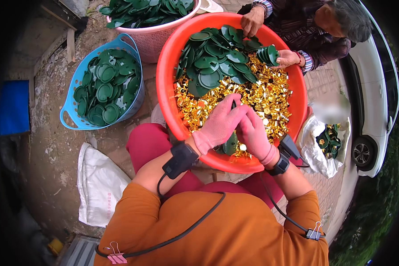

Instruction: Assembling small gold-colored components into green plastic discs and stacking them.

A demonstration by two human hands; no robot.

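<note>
Both my hands wear pink gloves and meet above the near half of a large orange-red basin [164, 80]. My left hand [221, 120] is closed, with the dark green edge of a disc [233, 105] showing between its fingers. Pressed against it, my right hand [256, 135] has its fingers bent together; what they hold is hidden. Just beneath the hands is another green disc [230, 144]; whether it is held or lying there I cannot tell. Shiny gold pieces [270, 99] fill much of the basin, and flat green discs [210, 66] are heaped at its far left.
Across the basin, another person's hand [288, 58] holds a stack of green discs, while their other hand [252, 21] reaches into the heap. A blue basket [68, 106] and a pink basket [148, 42] hold more discs. White sacks [99, 186] flank me. A white car [372, 66] stands right.
</note>
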